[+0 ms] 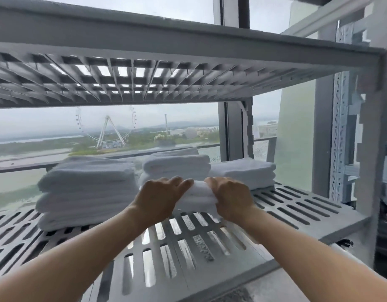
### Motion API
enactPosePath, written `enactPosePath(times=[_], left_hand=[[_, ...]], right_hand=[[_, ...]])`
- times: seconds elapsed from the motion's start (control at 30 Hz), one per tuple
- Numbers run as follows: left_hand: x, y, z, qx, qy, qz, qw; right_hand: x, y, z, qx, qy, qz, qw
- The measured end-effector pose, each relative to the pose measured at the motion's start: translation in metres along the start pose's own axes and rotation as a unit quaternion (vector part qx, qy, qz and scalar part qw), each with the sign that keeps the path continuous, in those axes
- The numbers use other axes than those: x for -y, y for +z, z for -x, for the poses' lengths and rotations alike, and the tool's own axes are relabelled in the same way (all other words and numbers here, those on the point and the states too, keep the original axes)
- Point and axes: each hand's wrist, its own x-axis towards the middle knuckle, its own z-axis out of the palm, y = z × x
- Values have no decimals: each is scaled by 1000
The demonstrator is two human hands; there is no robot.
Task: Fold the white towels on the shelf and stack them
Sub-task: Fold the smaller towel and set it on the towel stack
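White terry, folded thick, fills the slatted grey shelf (297, 205): a tall pile (85, 192) on the left, a middle pile (177, 163) behind my hands, and a low pile (249, 173) on the right, near the perforated upright (341, 136). I have a small folded towel (199, 196) clamped between both hands, resting at the front of the middle pile, its lower edge touching the slats. My left hand (160, 198) grips its left end with fingers curled over the top; my right hand (230, 198) closes on the right end the same way. I judge the risk is in the squeeze: pressing the ends inward could bulge the layers and spring the fold open, and soft pile gives little friction to hold it. If I lift it onto the middle pile off-centre, that stack could lean or slide, since its upper towels already sit slightly stepped. A loose corner could also sag into the long slots and catch when I pull. The shelf looks hard, matte and ribbed, with rounded oblong openings; the towels look plush, rounded at the folds, and easily compressed.
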Motion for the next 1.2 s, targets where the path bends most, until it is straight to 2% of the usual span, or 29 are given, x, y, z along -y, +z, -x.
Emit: enactPosePath(times=[0.17, 0.37, 0.6, 0.8, 0.97, 1.2], left_hand=[[-26, -7, -43, 9, -30, -7, 999], [-64, -40, -107, -12, -110, -13, 994], [-93, -64, -178, -142, -85, -68, 984], [-106, -33, -222, -167, -88, -87, 978], [-101, 0, -257, -203, -62, -93, 973], [-82, 59, -284, -253, -27, -55, 965]], right_hand=[[-58, -4, -14, -23, -31, -12, 999], [-138, -21, -23, -43, -46, -62, 996], [-216, -49, -48, -154, -83, -76, 982], [-252, -32, -72, -176, -79, -56, 980], [-273, -12, -90, -239, -54, -41, 969], [-285, 22, -127, -195, -45, -4, 980]])
